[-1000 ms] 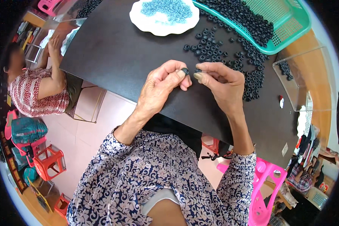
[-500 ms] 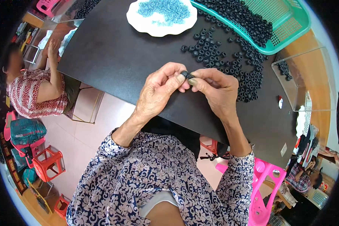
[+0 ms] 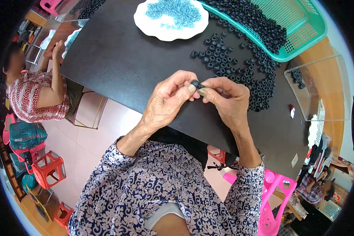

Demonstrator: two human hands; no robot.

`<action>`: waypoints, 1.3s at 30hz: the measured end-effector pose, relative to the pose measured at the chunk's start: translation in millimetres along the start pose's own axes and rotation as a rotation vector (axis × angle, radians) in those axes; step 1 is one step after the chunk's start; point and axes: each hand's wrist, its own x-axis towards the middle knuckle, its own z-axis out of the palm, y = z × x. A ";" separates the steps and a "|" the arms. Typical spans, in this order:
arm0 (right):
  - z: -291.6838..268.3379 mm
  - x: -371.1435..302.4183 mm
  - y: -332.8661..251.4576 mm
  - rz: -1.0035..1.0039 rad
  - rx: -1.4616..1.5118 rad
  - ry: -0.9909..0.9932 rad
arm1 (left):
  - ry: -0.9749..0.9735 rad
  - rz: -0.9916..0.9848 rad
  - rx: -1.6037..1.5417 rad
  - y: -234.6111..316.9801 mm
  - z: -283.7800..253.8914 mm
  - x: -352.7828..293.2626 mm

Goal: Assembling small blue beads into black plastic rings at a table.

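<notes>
Above the dark table (image 3: pixel 114 67), my two hands meet fingertip to fingertip. My left hand (image 3: pixel 164 100) pinches a small black ring-shaped piece (image 3: pixel 195 83) between thumb and fingers. Against its right side, my right hand (image 3: pixel 230 98) is closed in a pinch; whatever its fingertips hold is mostly hidden. Many similar black ring pieces (image 3: pixel 216 53) lie loose just beyond and to the right of my hands. A white plate (image 3: pixel 142 24) with a wavy rim stands farther off, bearing tiny clear-blue pieces (image 3: pixel 177 13).
A green plastic basket (image 3: pixel 281 59) full of black pieces stands at the far right, beside a clear plastic box (image 3: pixel 322 86). At the left sits another person (image 3: pixel 39 94) at work. Red stools (image 3: pixel 49 169) and a pink chair (image 3: pixel 273 200) stand around the table.
My hands stay pressed together around the black piece, with only slight finger movement. The whole view has shifted a little. The person at the left has moved their hands slightly.
</notes>
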 end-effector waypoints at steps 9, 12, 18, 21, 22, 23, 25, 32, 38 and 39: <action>-6.4 -0.3 1.4 0.062 0.015 -0.028 | -0.031 0.043 0.075 2.5 2.1 -1.6; -10.1 1.2 3.0 0.002 0.057 -0.102 | -0.087 0.018 -0.033 0.0 -0.4 0.0; -13.2 1.6 -0.4 -0.054 0.070 -0.174 | -0.148 -0.023 -0.019 2.9 -3.8 -1.4; -16.3 3.2 -1.1 -0.058 0.056 -0.242 | -0.219 -0.047 -0.043 6.9 -4.6 1.1; -15.8 4.0 -3.3 -0.085 0.052 -0.249 | -0.247 -0.084 -0.079 7.9 -4.8 1.0; -15.5 4.3 -4.3 -0.112 0.047 -0.255 | -0.276 -0.121 -0.115 8.3 -4.9 0.4; -17.4 3.1 -1.6 -0.128 0.015 -0.264 | -0.289 -0.102 -0.147 1.9 -3.6 -1.9; -16.2 3.0 2.8 -0.166 -0.051 -0.245 | -0.320 -0.040 0.007 0.9 -4.3 0.5; -16.8 4.7 4.4 -0.139 -0.085 -0.269 | -0.339 -0.128 0.081 7.5 -5.3 2.1; -14.6 7.9 3.1 -0.138 -0.083 -0.273 | -0.335 -0.129 0.081 5.4 -6.6 2.4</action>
